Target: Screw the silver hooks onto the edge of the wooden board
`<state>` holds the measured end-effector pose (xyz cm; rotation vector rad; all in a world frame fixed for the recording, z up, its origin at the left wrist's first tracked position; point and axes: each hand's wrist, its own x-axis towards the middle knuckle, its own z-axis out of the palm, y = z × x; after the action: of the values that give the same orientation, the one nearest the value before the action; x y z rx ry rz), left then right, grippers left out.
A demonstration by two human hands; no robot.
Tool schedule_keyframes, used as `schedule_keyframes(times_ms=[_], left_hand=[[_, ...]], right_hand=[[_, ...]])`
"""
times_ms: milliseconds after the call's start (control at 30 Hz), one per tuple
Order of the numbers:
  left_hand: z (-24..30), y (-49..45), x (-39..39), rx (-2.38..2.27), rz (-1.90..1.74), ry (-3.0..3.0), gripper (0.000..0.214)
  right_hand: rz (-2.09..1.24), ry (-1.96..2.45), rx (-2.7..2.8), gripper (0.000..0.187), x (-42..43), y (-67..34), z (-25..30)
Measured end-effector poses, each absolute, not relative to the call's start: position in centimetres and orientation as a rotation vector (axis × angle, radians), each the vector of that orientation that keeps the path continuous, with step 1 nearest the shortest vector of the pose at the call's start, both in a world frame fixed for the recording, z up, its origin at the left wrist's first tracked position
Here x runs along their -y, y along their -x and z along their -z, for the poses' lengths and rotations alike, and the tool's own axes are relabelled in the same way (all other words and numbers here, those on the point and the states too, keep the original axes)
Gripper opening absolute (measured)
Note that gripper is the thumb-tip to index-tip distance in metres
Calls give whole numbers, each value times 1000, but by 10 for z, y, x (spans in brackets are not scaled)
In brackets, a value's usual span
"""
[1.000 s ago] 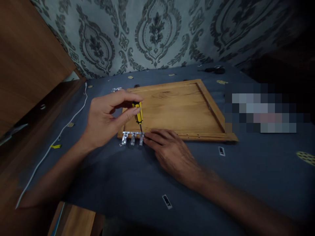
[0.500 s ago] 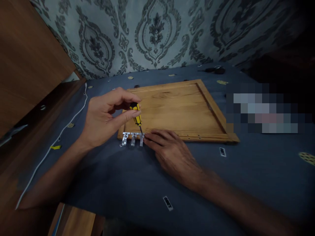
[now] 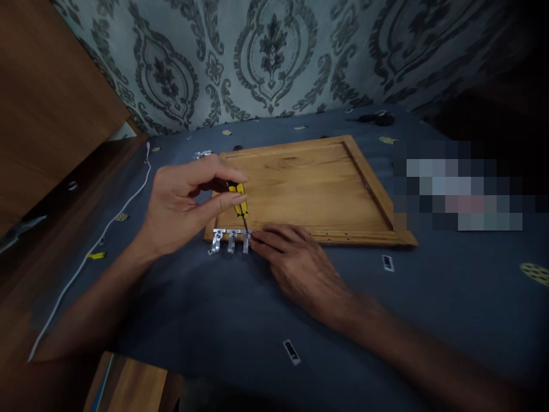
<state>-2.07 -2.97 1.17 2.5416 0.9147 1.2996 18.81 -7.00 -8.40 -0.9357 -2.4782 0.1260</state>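
My left hand [image 3: 184, 203] pinches a small yellow-and-black screwdriver [image 3: 238, 200] by its handle, between thumb and fingers. The shaft points down, its tip on the right end of a silver metal hook rail [image 3: 232, 240] with three hooks. That rail lies along the near edge of a framed wooden board [image 3: 295, 189], hooks hanging over the edge. My right hand [image 3: 295, 254] rests on the same edge, its bent fingers together and fingertips at the rail's right end. Its thumb is hidden. A screw under the tip is too small to make out.
The board lies on dark blue printed cloth [image 3: 343, 360]. Behind its left corner is another metal hook piece [image 3: 203, 154]. A dark tool [image 3: 377, 118] lies at the back right. A white cord [image 3: 115, 217] runs along the left, beside a wooden cabinet [image 3: 55, 103]. A patterned wall stands behind.
The view has shifted slightly, bringing the metal piece behind the board more into sight. The screwdriver handle looks slightly turned in my left hand. My right hand keeps its place.
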Motion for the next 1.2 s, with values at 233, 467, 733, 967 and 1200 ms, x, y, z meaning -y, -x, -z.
schedule_keyframes(times_ms=[233, 467, 733, 967, 1200], left_hand=[[-5, 18, 30, -959, -1352, -2516, 14], [-4, 14, 33, -1010, -1417, -2519, 17], [-5, 19, 30, -989, -1302, -2440, 19], [2, 13, 29, -1037, -1516, -2557, 18], [-9, 18, 32, -1010, -1313, -2475, 25]], right_hand=[[-121, 936, 2478, 42, 71, -188, 83], [-135, 944, 2480, 42, 70, -188, 83], [-108, 927, 2475, 40, 70, -189, 86], [-130, 939, 2475, 42, 70, -189, 85], [-147, 956, 2479, 45, 70, -188, 86]])
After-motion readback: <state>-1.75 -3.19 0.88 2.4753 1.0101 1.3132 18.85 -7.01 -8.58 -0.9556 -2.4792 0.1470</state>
